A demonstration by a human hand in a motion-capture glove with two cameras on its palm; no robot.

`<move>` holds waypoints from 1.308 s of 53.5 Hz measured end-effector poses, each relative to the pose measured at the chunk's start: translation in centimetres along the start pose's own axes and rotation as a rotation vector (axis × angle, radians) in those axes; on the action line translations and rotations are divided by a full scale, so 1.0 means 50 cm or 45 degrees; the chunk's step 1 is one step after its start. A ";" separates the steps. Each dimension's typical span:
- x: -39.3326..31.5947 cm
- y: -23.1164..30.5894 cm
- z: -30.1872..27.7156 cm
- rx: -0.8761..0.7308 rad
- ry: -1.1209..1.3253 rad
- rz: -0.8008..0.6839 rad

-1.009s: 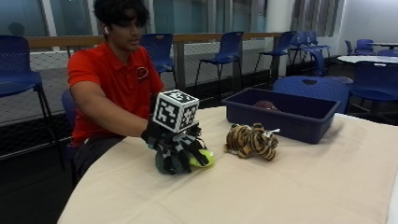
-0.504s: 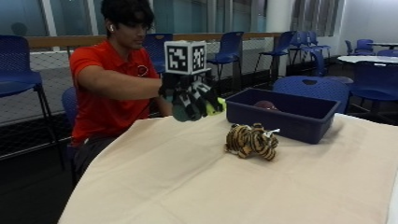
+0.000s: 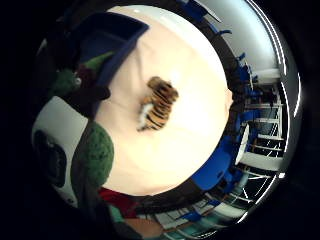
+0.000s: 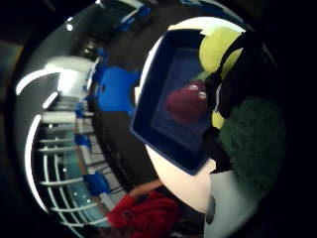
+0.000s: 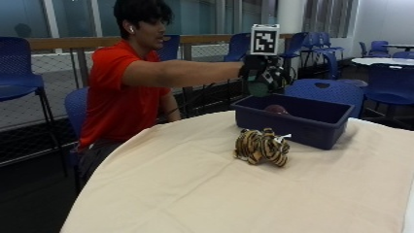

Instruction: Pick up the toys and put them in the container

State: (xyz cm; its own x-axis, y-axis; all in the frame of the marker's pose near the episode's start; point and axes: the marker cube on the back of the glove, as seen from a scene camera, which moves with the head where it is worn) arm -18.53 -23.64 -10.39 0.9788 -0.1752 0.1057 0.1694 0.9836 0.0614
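Holding a green toy (image 5: 260, 89) in curled fingers (image 5: 275, 77), right hand (image 5: 264, 74) above blue container (image 5: 294, 127)

The container (image 5: 304, 119) is set on the surface (image 5: 194, 194) toward its far side, and a toy (image 5: 276, 108) is seen lying inside it. The tiger toy (image 5: 262, 146) is placed on the surface just in front of the container, apart from its wall. The right hand (image 5: 264, 75) is held above the container's near end, with a ball toy (image 4: 218, 47) enclosed by the fingers (image 4: 233, 94). A person is seated behind the surface.
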 end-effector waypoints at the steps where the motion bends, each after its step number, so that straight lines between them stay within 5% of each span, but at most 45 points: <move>1: -0.018 -0.012 0.008 -0.003 0.014 -0.016; 7: -0.077 -0.060 0.033 -0.007 0.244 -0.130; 21: -0.150 -0.101 0.001 0.092 -0.019 -0.214; 35: -0.089 -0.081 0.070 -0.127 -0.105 -0.234; 49: 0.142 -0.051 0.052 0.022 -0.146 0.022; 70: 0.375 0.000 0.190 -0.137 0.184 0.282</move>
State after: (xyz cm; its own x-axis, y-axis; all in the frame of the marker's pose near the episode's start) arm -1.24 -27.32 1.03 0.9983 0.0445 -0.0386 -0.0466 0.9975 -0.0536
